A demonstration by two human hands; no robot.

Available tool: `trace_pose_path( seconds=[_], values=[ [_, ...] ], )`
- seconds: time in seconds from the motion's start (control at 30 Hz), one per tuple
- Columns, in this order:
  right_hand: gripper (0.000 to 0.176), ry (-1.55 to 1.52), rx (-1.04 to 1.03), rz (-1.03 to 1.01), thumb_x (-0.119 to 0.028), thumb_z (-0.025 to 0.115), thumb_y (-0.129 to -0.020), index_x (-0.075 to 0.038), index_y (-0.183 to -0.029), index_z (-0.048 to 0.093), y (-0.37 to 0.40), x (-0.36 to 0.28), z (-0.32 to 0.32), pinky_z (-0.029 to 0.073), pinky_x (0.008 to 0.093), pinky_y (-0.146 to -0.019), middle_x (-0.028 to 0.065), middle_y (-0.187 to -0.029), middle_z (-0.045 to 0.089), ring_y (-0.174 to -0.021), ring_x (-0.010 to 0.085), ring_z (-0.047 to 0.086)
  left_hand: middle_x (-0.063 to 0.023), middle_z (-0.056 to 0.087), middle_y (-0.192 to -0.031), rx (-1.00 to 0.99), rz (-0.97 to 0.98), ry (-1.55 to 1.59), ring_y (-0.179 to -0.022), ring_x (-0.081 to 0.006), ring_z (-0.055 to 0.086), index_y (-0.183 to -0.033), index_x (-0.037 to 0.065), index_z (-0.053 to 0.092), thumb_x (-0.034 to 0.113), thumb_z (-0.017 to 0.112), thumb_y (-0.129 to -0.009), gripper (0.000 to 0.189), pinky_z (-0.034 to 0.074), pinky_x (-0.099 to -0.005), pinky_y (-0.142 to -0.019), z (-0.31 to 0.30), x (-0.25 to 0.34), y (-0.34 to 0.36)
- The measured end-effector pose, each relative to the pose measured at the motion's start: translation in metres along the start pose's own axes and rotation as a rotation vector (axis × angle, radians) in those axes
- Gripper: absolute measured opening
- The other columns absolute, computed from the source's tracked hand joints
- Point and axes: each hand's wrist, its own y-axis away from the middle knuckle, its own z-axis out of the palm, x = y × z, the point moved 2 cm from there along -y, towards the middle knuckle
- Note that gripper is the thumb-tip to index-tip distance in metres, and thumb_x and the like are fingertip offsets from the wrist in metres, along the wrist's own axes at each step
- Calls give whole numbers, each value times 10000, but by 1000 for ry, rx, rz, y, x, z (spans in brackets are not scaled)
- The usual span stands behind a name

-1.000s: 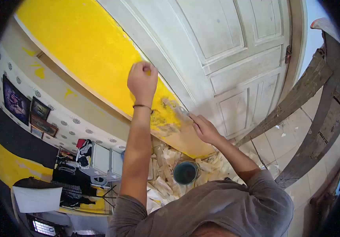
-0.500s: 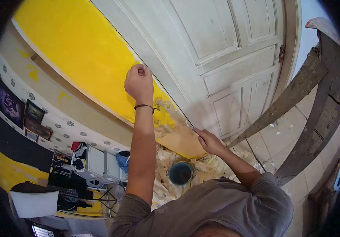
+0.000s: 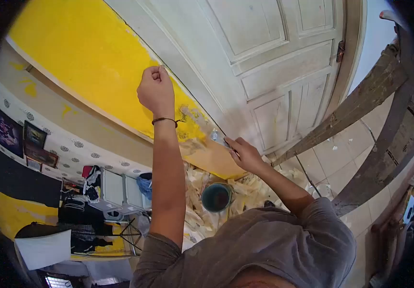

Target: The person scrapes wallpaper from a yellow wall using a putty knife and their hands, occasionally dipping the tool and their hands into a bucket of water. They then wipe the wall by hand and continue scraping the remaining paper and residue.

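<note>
Of our two hands, the left hand [image 3: 156,91], left of the frame's centre, is curled into a loose fist before one yellow wall [image 3: 82,62], and we cannot tell whether it pinches anything, while our right hand [image 3: 244,154], just right of centre, grips one scraper [image 3: 215,136] whose blade lies over the wall near its edge beside one door [image 3: 259,67]. Below centre we see one bucket [image 3: 209,197] among uncounted scraps [image 3: 195,192]; at right, open floor [image 3: 358,137] shows between two dark boards [image 3: 351,105].
</note>
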Motion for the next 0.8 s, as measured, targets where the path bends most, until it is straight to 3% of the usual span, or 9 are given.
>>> trace_pose_path(
  seconds=[0.13, 0.33, 0.47, 0.53, 0.6, 0.67, 0.7, 0.73, 0.8],
  values=[
    [486, 31, -16, 28, -154, 589, -935, -136, -1413, 504, -19, -4, 6, 528, 455, -735, 151, -1019, 583, -865, 353, 629, -48, 734, -757, -57, -23, -213, -698, -279, 711, -858, 125, 720, 288, 691, -868, 166, 538, -423, -622, 1, 6, -5],
    [524, -9, 64, -28, -158, 585, -934, -139, -1442, 458, -27, -13, 22, 542, 462, -777, 174, -1087, 577, -910, 357, 634, -43, 710, -719, -141, 109, -169, -690, -301, 691, -825, 146, 702, 291, 669, -871, 155, 527, -436, -614, 11, 2, 19],
    [504, -54, -91, 67, -157, 603, -916, -106, -1407, 498, 6, 3, 34, 533, 455, -774, 187, -1043, 592, -898, 362, 634, -90, 692, -732, -593, 69, -97, -694, -326, 678, -817, 127, 687, 313, 660, -879, 198, 519, -442, -610, 32, -31, 101],
    [495, -94, -135, 96, -151, 618, -905, -87, -1386, 520, 26, 16, 35, 523, 443, -764, 184, -992, 599, -879, 357, 630, -112, 677, -736, -757, 162, -160, -685, -332, 669, -815, 110, 674, 267, 654, -884, 173, 517, -434, -610, 38, -72, 167],
    [466, -32, -214, 208, -120, 581, -900, -102, -1364, 546, 48, 34, 38, 534, 490, -797, 234, -1010, 631, -908, 403, 642, -142, 649, -718, -888, -110, 43, -646, -336, 644, -812, 56, 644, 202, 646, -885, 163, 510, -408, -595, 15, -95, 226],
    [457, -22, -285, 253, -124, 579, -898, -82, -1352, 549, 60, 47, 36, 530, 496, -800, 248, -1005, 637, -923, 413, 643, -132, 650, -717, -816, -172, 189, -595, -269, 636, -821, 26, 630, 173, 640, -896, 165, 496, -387, -566, 2, -156, 306],
    [450, -20, -354, 295, -128, 578, -895, -62, -1340, 552, 70, 55, 38, 526, 501, -803, 261, -1000, 644, -938, 424, 644, -108, 663, -732, -1018, -363, 278, -617, -230, 644, -844, 29, 640, 190, 634, -918, 177, 500, -377, -577, -16, -166, 338],
    [343, -55, -221, 229, -142, 598, -910, -24, -1225, 532, 86, 72, 52, 508, 449, -716, 241, -888, 646, -805, 385, 649, -84, 675, -747, -1214, -561, 368, -640, -190, 651, -867, 31, 650, 207, 628, -940, 191, 505, -368, -587, -35, -173, 368],
    [329, -94, -305, 318, -140, 583, -922, -12, -1216, 507, 99, 64, 56, 507, 451, -705, 238, -897, 650, -774, 386, 650, -35, 699, -811, -1482, -1275, 550, -739, -136, 667, -960, 69, 690, 292, 627, -975, 233, 518, -319, -649, -64, -188, 425]
  ],
)
